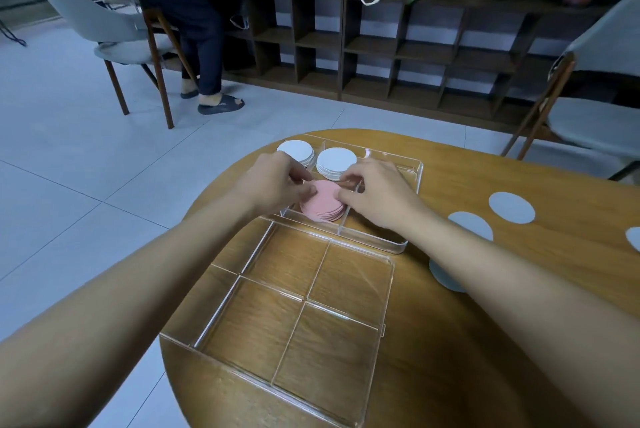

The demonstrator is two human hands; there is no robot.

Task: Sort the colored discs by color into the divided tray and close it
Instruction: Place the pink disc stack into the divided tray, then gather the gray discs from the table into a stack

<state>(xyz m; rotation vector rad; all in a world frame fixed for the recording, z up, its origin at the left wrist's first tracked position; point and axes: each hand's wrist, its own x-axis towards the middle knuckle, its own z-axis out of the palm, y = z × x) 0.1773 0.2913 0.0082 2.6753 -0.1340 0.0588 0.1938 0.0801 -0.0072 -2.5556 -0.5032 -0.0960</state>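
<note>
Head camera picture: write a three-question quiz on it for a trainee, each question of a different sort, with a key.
1. True or false: the left hand and the right hand both touch the pink stack in the tray.
2. The loose pale discs lie: A) in the tray; B) on the table, right of the tray; C) on the pink stack.
3. Fill in: the tray's far compartments hold ___ white stacks.
Key: 1 true; 2 B; 3 two.
</note>
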